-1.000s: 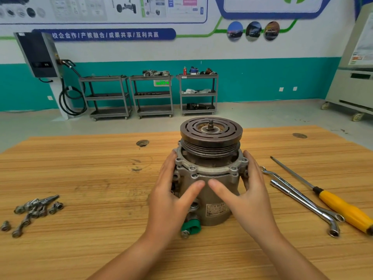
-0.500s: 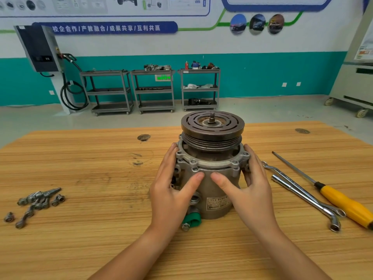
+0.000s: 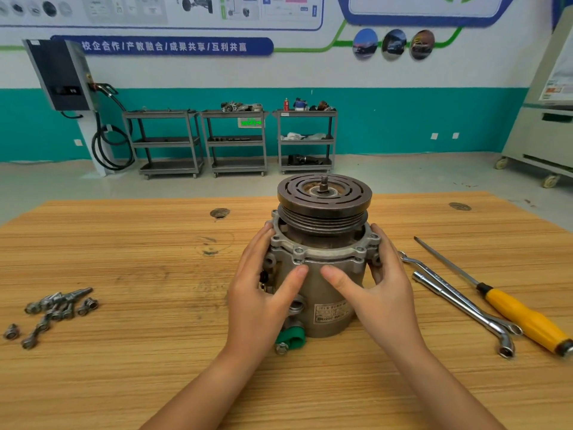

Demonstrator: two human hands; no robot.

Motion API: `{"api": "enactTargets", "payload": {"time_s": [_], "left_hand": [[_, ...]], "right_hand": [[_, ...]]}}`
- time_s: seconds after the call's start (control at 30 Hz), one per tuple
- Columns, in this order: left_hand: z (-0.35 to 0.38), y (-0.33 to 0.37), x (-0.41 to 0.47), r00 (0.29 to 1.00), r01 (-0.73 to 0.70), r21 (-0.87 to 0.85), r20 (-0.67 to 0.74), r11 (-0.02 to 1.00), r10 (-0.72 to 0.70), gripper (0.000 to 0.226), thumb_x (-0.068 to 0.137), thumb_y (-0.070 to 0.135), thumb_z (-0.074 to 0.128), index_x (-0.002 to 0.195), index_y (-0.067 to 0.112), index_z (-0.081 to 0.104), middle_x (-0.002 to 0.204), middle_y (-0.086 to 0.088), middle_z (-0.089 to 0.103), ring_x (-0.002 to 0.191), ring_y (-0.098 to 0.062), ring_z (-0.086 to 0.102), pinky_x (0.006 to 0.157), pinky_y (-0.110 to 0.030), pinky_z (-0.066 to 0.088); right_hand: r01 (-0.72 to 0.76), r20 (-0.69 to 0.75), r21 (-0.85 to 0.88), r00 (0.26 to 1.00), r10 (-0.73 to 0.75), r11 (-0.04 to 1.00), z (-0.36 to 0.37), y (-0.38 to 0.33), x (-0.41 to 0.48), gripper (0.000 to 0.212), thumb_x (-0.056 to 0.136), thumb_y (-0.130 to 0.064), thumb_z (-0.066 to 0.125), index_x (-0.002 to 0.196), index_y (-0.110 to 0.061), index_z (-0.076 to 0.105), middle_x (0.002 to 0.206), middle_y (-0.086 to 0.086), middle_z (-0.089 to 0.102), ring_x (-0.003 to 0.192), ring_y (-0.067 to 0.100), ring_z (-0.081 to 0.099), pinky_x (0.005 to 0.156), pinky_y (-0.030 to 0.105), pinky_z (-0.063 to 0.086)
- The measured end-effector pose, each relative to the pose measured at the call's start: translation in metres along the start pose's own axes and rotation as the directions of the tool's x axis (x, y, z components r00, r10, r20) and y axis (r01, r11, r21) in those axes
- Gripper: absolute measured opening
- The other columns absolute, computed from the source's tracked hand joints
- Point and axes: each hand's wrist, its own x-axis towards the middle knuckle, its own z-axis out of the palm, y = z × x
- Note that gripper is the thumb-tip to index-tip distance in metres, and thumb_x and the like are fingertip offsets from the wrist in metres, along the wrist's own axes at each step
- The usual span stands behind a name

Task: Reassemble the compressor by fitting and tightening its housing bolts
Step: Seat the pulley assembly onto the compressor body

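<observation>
A grey cast-metal compressor (image 3: 322, 287) with a dark slotted pulley on top stands upright at the centre of the frame on the wooden table (image 3: 155, 367). The left hand (image 3: 260, 305) and right hand (image 3: 384, 299) clasp its housing from either side. On each hand the fingers lie pressed together along the flange, their tips hidden behind the body, while the thumbs stretch across the front, nearly meeting. A green cap (image 3: 290, 336) peeks out below the left palm. Loose steel housing bolts (image 3: 59, 305) lie heaped at lower left, their number hard to tell. At right lie a bent chrome socket wrench (image 3: 459, 299) and a yellow-handled screwdriver (image 3: 521, 315), its butt cut off by the frame edge. The compressor's label is too small to read.
</observation>
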Motion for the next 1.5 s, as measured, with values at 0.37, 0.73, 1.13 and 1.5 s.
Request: {"api": "enactTargets", "payload": {"time_s": [0.37,0.73,1.13,1.5], "left_hand": [[-0.003,-0.012,0.047,0.947,0.215,-0.077,0.262,0.974,-0.188,0.064,0.081,0.061,0.053,0.136,0.036,0.031,0.133,0.023,0.039,0.110,0.025,0.036,0.085,0.003,0.032],[0.002,-0.029,0.061,0.969,0.195,0.019,0.150,0.981,-0.196,0.053,0.092,0.020,0.054,0.141,0.023,0.036,0.141,0.011,0.039,0.127,-0.001,0.034,0.103,-0.020,0.029],[-0.005,-0.035,0.042,0.996,0.081,-0.072,0.028,0.994,-0.080,0.013,0.088,0.029,0.061,0.098,0.029,0.052,0.127,0.023,0.048,0.121,0.012,0.041,0.095,-0.007,0.033],[0.015,-0.031,0.026,0.989,0.007,-0.031,-0.145,0.999,-0.011,0.028,0.088,0.046,0.044,0.106,0.025,0.048,0.126,0.022,0.049,0.122,-0.003,0.049,0.095,-0.019,0.043]], "right_hand": [[-0.033,0.017,0.083,0.999,0.032,0.996,-0.002,-0.002,0.005,0.077,0.047,-0.060,0.070,0.116,-0.055,0.037,0.131,-0.027,0.044,0.123,-0.007,0.042,0.101,0.020,0.039],[-0.063,0.115,0.200,0.993,0.040,0.978,0.007,0.011,0.035,0.074,0.053,-0.033,0.083,0.113,-0.048,0.043,0.135,-0.012,0.048,0.122,-0.001,0.048,0.102,0.023,0.041],[0.007,-0.036,-0.161,0.999,-0.013,0.987,0.036,0.007,0.010,0.106,0.050,-0.074,0.056,0.131,-0.053,-0.008,0.130,-0.047,-0.013,0.119,-0.032,-0.012,0.100,0.002,0.003],[0.101,-0.148,-0.118,0.982,-0.118,0.988,0.050,0.005,0.004,0.087,0.052,-0.068,0.056,0.126,-0.054,0.012,0.138,-0.038,-0.004,0.138,-0.006,0.003,0.107,0.021,0.015]]}}
